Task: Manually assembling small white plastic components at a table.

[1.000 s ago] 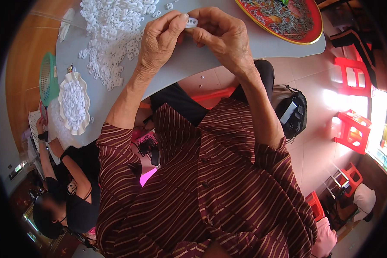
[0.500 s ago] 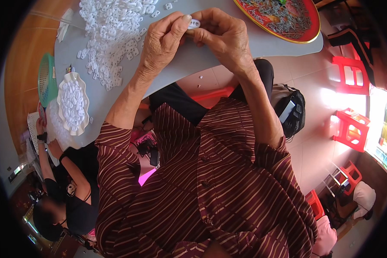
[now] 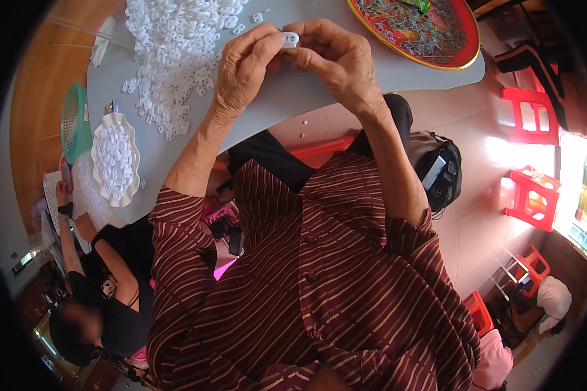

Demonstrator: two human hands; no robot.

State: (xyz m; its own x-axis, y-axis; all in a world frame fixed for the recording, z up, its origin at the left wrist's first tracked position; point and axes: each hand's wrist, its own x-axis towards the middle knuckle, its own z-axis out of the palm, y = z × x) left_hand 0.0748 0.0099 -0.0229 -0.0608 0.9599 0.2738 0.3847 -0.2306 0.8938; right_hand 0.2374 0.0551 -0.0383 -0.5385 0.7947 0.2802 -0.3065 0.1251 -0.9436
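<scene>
Above the near edge of the grey table (image 3: pixel 293 98), both my hands meet on one small white plastic piece (image 3: pixel 291 40) with holes in it. My left hand (image 3: pixel 246 65) pinches its left end between thumb and fingers. On its other side, my right hand (image 3: pixel 339 62) has thumb and fingers closed at the piece; whether a screw is between them I cannot make out. A large heap of similar white pieces (image 3: pixel 169 39) spreads to the left of my hands. To the right lies a red round tray (image 3: pixel 460 58) with a gold rim, holding many small grey screws and a green packet (image 3: pixel 416 5).
At the left, a scalloped white dish (image 3: pixel 137 153) holds more white pieces, beside a green basket (image 3: pixel 75 124). A co-worker in black (image 3: pixel 120 260) sits at lower left. Red stools (image 3: pixel 533 199) and a black bag (image 3: pixel 447 169) stand on the floor at right.
The white piece has turned between my fingers, and more of its end shows now. My hands stay close together; the whole view has shifted slightly.
</scene>
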